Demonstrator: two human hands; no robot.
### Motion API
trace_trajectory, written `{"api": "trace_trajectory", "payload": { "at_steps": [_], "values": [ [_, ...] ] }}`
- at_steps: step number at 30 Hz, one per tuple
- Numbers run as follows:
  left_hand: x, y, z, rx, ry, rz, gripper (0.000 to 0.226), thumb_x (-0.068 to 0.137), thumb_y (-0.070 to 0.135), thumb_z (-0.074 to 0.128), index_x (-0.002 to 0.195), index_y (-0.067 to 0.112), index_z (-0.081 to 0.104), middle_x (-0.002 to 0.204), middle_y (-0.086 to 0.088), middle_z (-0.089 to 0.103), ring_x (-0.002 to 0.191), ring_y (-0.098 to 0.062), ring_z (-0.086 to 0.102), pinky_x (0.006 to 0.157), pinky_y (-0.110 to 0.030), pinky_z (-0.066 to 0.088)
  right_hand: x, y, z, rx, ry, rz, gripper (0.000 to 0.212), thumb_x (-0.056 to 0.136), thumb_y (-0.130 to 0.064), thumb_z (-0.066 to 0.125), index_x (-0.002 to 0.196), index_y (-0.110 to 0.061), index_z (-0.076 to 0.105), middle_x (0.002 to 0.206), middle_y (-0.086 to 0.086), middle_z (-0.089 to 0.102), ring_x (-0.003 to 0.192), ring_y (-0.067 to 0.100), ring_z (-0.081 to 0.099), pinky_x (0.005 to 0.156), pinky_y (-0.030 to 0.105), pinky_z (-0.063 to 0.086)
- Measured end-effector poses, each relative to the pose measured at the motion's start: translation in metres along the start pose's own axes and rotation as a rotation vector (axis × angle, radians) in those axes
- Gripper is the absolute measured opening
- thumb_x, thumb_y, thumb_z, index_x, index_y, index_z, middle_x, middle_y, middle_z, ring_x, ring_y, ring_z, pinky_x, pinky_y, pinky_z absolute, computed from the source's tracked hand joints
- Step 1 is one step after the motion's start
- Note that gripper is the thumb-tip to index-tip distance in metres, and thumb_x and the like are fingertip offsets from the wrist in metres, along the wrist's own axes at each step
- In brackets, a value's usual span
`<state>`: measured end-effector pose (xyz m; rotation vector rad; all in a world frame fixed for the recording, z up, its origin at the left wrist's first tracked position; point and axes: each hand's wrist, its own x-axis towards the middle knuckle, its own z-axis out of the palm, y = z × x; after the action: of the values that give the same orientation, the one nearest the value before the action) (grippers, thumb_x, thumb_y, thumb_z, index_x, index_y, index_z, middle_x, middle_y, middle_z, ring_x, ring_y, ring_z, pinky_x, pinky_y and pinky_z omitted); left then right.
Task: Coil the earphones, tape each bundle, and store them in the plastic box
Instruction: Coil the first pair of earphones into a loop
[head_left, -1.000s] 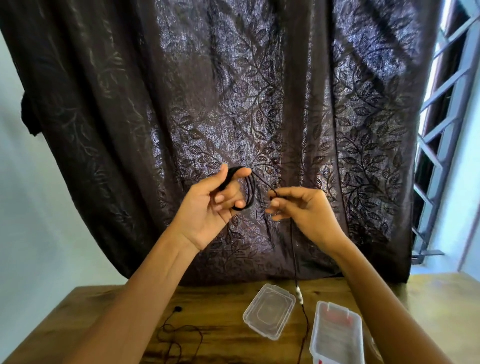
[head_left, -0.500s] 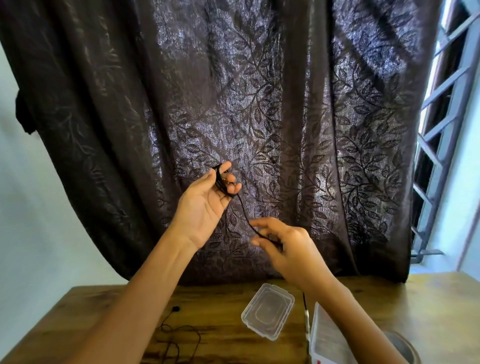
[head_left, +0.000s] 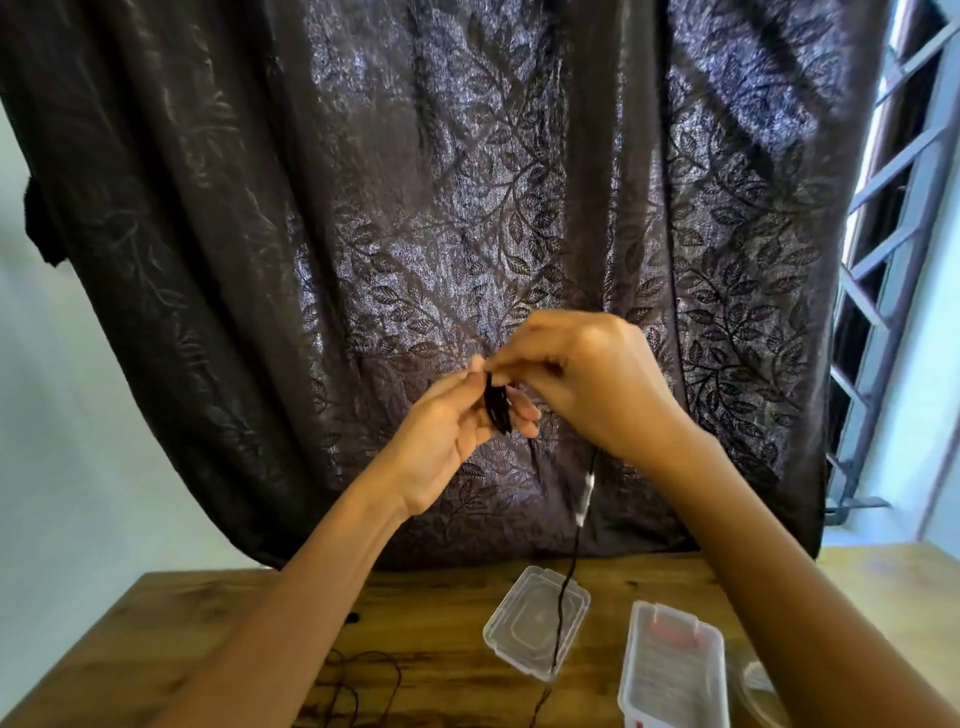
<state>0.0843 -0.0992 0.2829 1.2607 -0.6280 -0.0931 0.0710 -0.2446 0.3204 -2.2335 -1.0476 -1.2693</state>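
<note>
Centre frame: left hand (head_left: 452, 431) grips black earphone coil (head_left: 497, 408), long axis upright. Right hand (head_left: 587, 384), just right, pinches loose cord (head_left: 573, 551) at coil top; cord hangs straight down (remote blurred) toward lower centre.

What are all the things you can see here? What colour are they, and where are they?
earphone coil: one, black, held up before the curtain
loose cable: one, black with a white piece, hanging from the coil down over the lid
second earphones: one set, black, loose on the table, left
lid: one, clear, table middle
plastic box: one, clear, right of the lid
tape roll: one, clear, blurry, right of the box
table: one, brown wood
curtain: one, dark, leafy, behind
window: one, grey frame, right
left hand: holds the coil
right hand: pinches the cable
</note>
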Motion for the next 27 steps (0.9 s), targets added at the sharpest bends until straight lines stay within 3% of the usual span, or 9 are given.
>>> {"api": "trace_trajectory", "payload": {
  "at_steps": [2,4,9,11,14,16,22,27],
  "values": [
    [0.000,0.003,0.003,-0.017,-0.033,-0.003,0.033,0.098,0.023,0.024,0.085,0.009,0.051,0.060,-0.004,0.062,0.054,-0.015,0.056,0.079,-0.037,0.049,0.010,0.005,-0.003,0.094,-0.022,0.083,0.007,0.075,-0.022,0.070,0.080,-0.022,0.074,0.078,-0.009,0.069,0.072,0.012,0.065,0.063,0.041,0.054],
    [0.000,0.006,0.004,-0.061,-0.055,-0.012,0.039,0.097,0.027,0.026,0.082,0.011,0.058,0.053,-0.001,0.054,0.045,-0.010,0.045,0.070,-0.030,0.055,0.016,0.011,-0.004,0.228,-0.027,0.167,0.011,0.071,-0.028,0.076,0.079,-0.021,0.073,0.078,-0.008,0.069,0.071,0.014,0.066,0.065,0.045,0.054],
    [0.001,0.015,0.001,-0.099,-0.101,-0.033,0.045,0.097,0.028,0.026,0.102,-0.002,0.060,0.045,0.004,0.038,0.039,-0.004,0.031,0.053,-0.021,0.047,0.020,0.023,0.000,0.445,0.018,0.293,0.020,0.063,-0.027,0.082,0.071,-0.013,0.071,0.069,0.008,0.070,0.065,0.029,0.063,0.063,0.044,0.053],
    [0.002,0.016,0.001,-0.112,-0.104,-0.041,0.046,0.099,0.027,0.024,0.102,-0.002,0.060,0.045,0.006,0.036,0.038,-0.003,0.029,0.051,-0.020,0.046,0.017,0.024,0.003,0.527,0.048,0.324,0.022,0.063,-0.031,0.078,0.071,-0.012,0.070,0.070,0.008,0.069,0.061,0.029,0.059,0.061,0.038,0.051],
    [0.001,0.016,0.000,-0.134,-0.103,-0.038,0.043,0.095,0.028,0.031,0.099,0.000,0.063,0.043,0.008,0.034,0.036,-0.002,0.028,0.050,-0.019,0.045,0.008,0.026,0.010,0.669,0.080,0.389,0.015,0.068,-0.024,0.072,0.073,-0.010,0.068,0.062,-0.004,0.065,0.054,0.008,0.054,0.053,0.016,0.044],
    [0.001,0.017,0.000,-0.157,-0.098,-0.036,0.040,0.089,0.030,0.037,0.097,0.001,0.064,0.042,0.008,0.033,0.036,-0.002,0.028,0.049,-0.018,0.044,0.000,0.027,0.014,0.724,0.112,0.450,0.013,0.071,-0.024,0.069,0.071,-0.011,0.067,0.052,-0.008,0.060,0.047,0.001,0.049,0.048,0.010,0.039],
    [0.004,0.020,-0.004,-0.217,-0.044,0.001,0.040,0.095,0.027,0.032,0.101,0.002,0.063,0.043,0.008,0.036,0.038,-0.002,0.032,0.052,-0.018,0.047,-0.031,0.023,0.030,0.725,0.136,0.569,0.029,0.081,-0.033,0.057,0.077,-0.005,0.066,0.047,-0.005,0.051,0.038,0.003,0.031,0.038,0.013,0.024],
    [0.010,0.022,-0.016,-0.247,0.036,0.046,0.042,0.099,0.027,0.026,0.108,0.003,0.059,0.047,0.007,0.041,0.040,-0.004,0.033,0.059,-0.018,0.050,-0.063,0.012,0.046,0.652,0.029,0.600,0.022,0.087,-0.036,0.049,0.087,-0.024,0.067,0.050,-0.007,0.052,0.043,0.011,0.035,0.041,0.026,0.026]
  ]
}}
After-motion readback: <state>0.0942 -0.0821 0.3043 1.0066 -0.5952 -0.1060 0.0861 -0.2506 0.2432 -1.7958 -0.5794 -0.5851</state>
